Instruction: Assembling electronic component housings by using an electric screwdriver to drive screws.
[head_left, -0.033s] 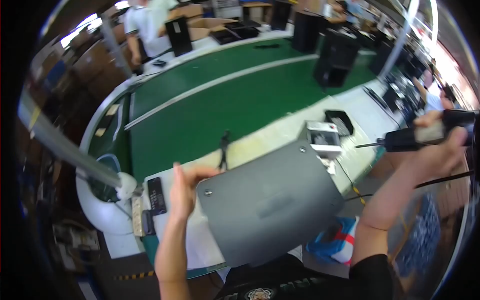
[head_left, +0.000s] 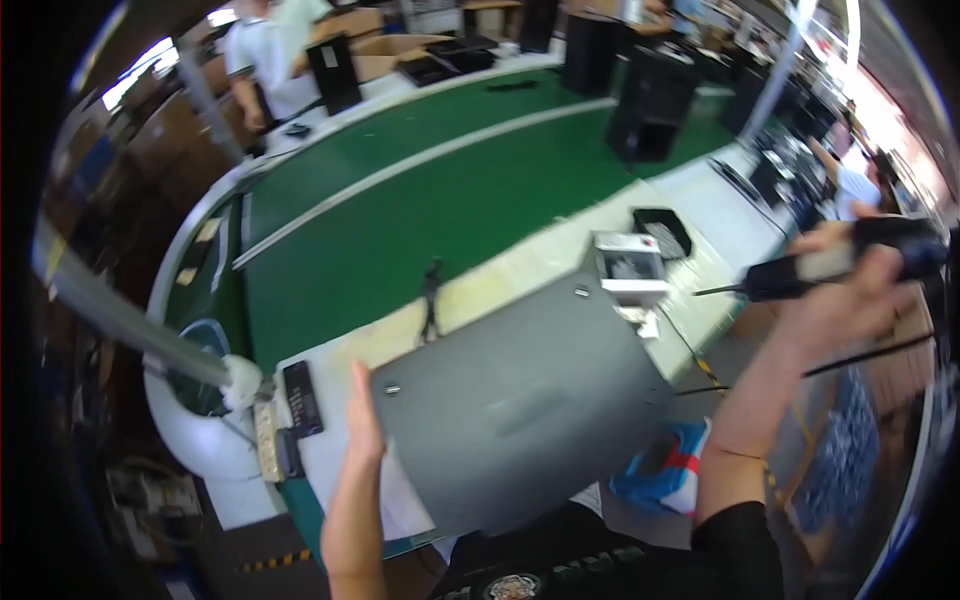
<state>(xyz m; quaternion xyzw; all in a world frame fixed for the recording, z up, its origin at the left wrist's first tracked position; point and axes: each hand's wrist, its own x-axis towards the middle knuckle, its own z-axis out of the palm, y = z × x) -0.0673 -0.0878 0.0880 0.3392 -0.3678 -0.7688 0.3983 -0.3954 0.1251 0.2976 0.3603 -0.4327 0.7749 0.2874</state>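
Observation:
In front of me lies a dark grey, slightly tapered casing, with metal fittings near its two far corners. My left hand rests flat along its left side, a straight finger pointing up; the other fingers are hard to make out. My right hand is wrapped around a black electric screwdriver, held up to the right of the casing. Its thin bit points left, apart from the casing. A small white box with metal parts stands beyond the casing's far right corner.
A black tray of small parts sits behind the white box. Left are a dark remote-like device and a power strip. A green conveyor curves beyond, carrying black cabinets. A metal post rises left. Other people work farther off.
The whole scene has shifted slightly left in view. My left hand's fingers, earlier bent over toward the casing's far left corner, have drawn back to its side. The screwdriver remains raised in my right hand.

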